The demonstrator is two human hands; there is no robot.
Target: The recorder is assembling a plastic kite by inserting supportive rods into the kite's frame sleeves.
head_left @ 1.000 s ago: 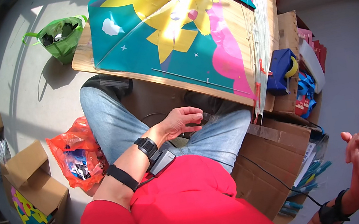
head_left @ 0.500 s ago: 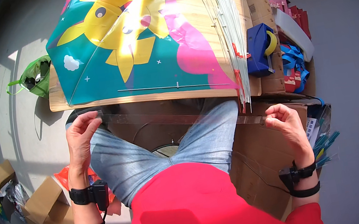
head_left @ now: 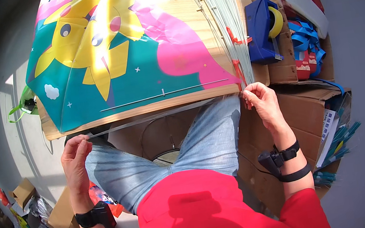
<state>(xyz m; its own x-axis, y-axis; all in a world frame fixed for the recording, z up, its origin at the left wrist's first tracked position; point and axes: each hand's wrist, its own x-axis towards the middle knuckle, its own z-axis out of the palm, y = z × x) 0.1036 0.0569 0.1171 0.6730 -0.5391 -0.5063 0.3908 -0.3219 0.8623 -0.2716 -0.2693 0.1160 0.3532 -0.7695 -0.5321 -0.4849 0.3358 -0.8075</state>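
Strip (head_left: 154, 116) — thin, clear, stretched taut between both hands, running just along the near edge of the board (head_left: 143, 111). Left hand (head_left: 76, 160) pinches its left end, fingers closed; right hand (head_left: 262, 103) pinches the right end by the rod bundle (head_left: 224, 20). Kite (head_left: 119, 52) lies flat on the board — tape dispenser (head_left: 262, 28) to the right.

both hands stretch a thin clear strip (head_left: 154, 117), probably tape, along the near edge of the wooden board (head_left: 208, 37); the left hand (head_left: 75, 156) pinches its left end, the right hand (head_left: 262, 100) its right end at the board's near right corner. a colourful kite (head_left: 124, 51) lies on the board, a blue tape dispenser (head_left: 262, 28) just right of it
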